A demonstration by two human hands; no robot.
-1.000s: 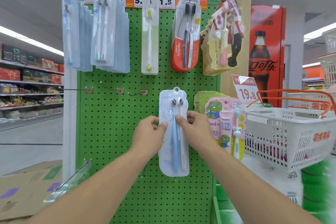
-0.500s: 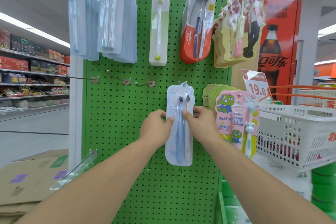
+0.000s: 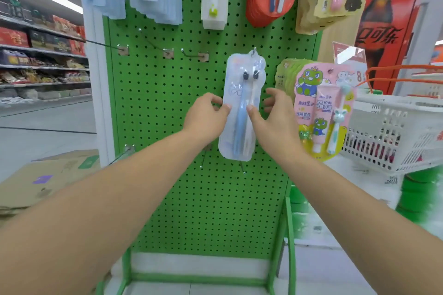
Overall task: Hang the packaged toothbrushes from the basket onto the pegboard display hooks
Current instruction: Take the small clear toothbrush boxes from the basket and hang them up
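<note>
A clear pack with two toothbrushes, one blue and one white (image 3: pixel 242 79), hangs upright against the green pegboard (image 3: pixel 167 103). Its top hole sits at a metal hook (image 3: pixel 255 50). My left hand (image 3: pixel 206 117) pinches the pack's left edge at mid-height. My right hand (image 3: pixel 271 122) has its thumb on the pack's front and its fingers curled at the right edge. The white basket with orange handles (image 3: pixel 393 132) stands to the right on a ledge; its contents are hard to make out.
Three bare hooks (image 3: pixel 191 55) stick out left of the pack. A pink and green kids' toothbrush set (image 3: pixel 321 108) hangs close on the right. More packs hang along the top row. Flattened cardboard (image 3: pixel 48 175) lies on the floor at left.
The pack's top has come up onto the hook while both hands stayed at its edges. The view has moved closer and lower on the pegboard.
</note>
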